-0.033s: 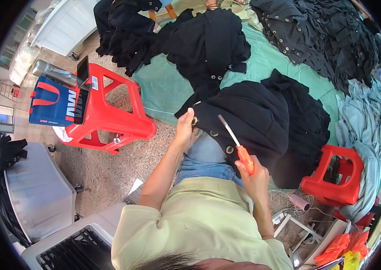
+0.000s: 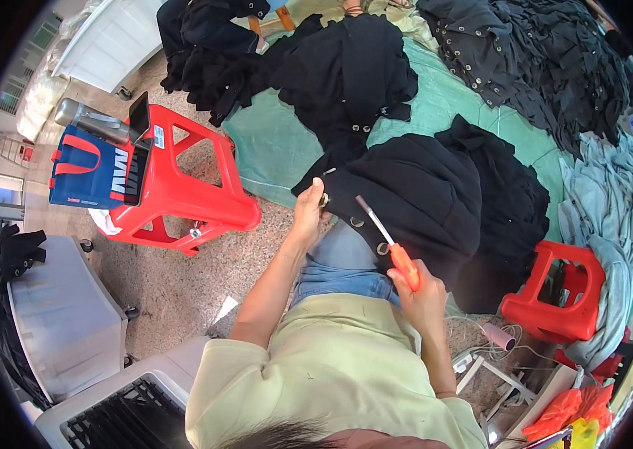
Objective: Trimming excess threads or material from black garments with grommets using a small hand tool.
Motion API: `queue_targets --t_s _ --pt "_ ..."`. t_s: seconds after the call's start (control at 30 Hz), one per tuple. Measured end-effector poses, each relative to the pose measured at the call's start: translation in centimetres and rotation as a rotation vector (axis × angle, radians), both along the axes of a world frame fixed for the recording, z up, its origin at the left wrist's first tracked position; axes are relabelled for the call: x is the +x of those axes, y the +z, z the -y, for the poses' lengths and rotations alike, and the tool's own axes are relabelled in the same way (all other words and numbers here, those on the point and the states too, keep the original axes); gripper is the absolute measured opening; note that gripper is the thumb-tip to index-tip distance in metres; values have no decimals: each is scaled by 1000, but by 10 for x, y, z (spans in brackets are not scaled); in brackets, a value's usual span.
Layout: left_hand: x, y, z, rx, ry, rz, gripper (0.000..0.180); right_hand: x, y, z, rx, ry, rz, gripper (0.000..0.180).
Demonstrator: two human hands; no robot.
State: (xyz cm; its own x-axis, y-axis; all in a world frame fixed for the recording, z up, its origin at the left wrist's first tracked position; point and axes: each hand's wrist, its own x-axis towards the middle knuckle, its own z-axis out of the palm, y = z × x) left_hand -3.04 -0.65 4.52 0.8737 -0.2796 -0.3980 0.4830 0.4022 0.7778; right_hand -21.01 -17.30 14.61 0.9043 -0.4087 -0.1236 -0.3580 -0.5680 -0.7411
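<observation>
– Where is the black garment (image 2: 421, 183)?
– Across the far side of the person's lap (image 2: 342, 251), its bulk spreading to the right.
– And the hands?
– The left hand (image 2: 306, 213) pinches the garment's edge, right by a button. The right hand (image 2: 425, 295) is wrapped around the orange handle of a screwdriver (image 2: 404, 265), which points far and left over the cloth. I can't tell whether the tip touches.
– Which step is this?
– I'd judge it hold-and-aim: one hand steadies the edge, the other has the tool pointed. Any move from here calls for a firm pinch and a careful tip, since soft cloth could snag.
– Count for me?
– One screwdriver, one garment in hand, three shiny round buttons (image 2: 382, 248) showing along its near left edge. Two red stools: a left stool (image 2: 182, 200) and a right stool (image 2: 589, 278). By the left one, one blue bag (image 2: 92, 179) and one metal bottle (image 2: 96, 122). The dark clothes (image 2: 518, 52) piled far right overlap too much to count.
</observation>
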Motion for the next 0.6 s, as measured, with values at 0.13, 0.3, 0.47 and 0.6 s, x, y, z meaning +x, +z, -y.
queue_targets --t_s 0.13,0.3,0.47,0.6 --pt "1 -2 -2 -141 8 -100 39 -4 1 -9 -53 120 -57 32" --pt "0 1 2 -57 73 -102 39 -2 -4 -11 -103 155 -108 36" --pt "9 -47 -25 -222 -136 -34 45 4 -3 -12 -116 194 -136 36" --pt "4 -27 -4 -274 -146 -129 51 6 -2 -5 59 4 3 30"
